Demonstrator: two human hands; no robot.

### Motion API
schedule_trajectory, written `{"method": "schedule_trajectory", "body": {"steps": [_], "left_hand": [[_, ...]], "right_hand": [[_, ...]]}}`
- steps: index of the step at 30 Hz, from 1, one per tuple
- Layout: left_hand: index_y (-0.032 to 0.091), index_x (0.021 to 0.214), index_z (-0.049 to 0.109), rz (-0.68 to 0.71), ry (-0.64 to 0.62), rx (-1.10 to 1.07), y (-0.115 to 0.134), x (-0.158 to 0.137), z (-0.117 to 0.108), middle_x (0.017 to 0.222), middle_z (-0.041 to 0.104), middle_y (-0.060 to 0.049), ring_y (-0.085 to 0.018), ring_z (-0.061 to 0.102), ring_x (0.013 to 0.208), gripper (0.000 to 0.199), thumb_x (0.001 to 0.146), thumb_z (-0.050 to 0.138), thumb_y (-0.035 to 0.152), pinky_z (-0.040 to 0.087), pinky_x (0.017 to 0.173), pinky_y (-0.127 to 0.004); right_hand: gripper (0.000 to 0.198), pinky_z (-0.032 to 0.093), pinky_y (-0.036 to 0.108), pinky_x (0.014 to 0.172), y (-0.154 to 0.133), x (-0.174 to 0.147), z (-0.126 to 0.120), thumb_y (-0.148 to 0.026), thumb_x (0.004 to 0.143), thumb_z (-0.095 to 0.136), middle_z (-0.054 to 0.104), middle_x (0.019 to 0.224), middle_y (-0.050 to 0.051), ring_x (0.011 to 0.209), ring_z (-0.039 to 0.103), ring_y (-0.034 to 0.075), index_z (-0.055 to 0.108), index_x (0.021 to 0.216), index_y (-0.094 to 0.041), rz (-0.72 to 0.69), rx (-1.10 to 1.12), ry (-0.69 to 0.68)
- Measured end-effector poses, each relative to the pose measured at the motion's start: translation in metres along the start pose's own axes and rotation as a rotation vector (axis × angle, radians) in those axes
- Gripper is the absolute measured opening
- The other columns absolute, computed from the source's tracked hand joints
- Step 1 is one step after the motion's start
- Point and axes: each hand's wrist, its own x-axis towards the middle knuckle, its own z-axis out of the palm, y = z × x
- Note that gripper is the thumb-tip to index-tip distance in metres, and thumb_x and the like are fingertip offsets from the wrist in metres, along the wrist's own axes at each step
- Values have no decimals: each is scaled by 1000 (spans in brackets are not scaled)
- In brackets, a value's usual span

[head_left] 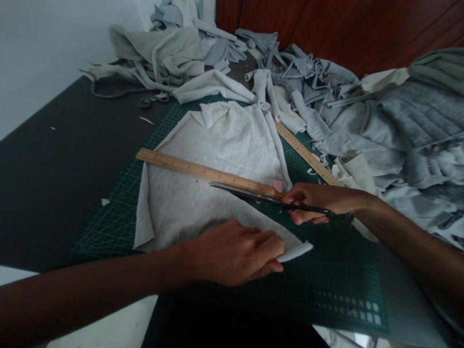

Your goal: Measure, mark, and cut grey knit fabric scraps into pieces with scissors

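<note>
The left hand (237,251) is pinching the near flap of the light grey fabric (213,145), which is lying on the green cutting mat (348,285) between the worktop's (72,145) far and near edges. The right hand (310,203) is closing around dark scissors (268,199), whose blades are lying alongside a wooden ruler (195,169). Cloth scraps (362,125) are crowding the worktop's far edge.

The left forearm (108,284) reaches in from 8 o'clock, left hand (235,253) curled at 6; the right hand (317,197), fingers bent, points toward 9.
</note>
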Motion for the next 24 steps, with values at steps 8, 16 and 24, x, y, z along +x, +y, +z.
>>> {"method": "schedule_trajectory", "body": {"steps": [8,16,24], "left_hand": [[19,98,53,9,-12,-30,-1,-1,2,86,72,-1,-15,64,66,24,112,46,35,40,52,-32],[20,96,53,19,-24,-10,0,-2,4,89,73,-1,-15,64,67,24,111,49,38,38,50,-33],[20,95,53,25,-31,-11,2,-2,4,93,75,-1,-15,66,68,25,110,51,40,37,48,-33]], "right_hand": [[53,25,17,36,9,3,6,-61,86,81,40,50,-12,38,33,2,50,72,-19,-10,75,-1],[50,25,17,35,2,3,9,-62,90,75,38,48,-13,37,32,3,56,75,-18,10,79,-3],[54,28,18,40,5,5,10,-69,84,75,46,48,-10,39,36,5,57,76,-19,13,-8,21]]}}
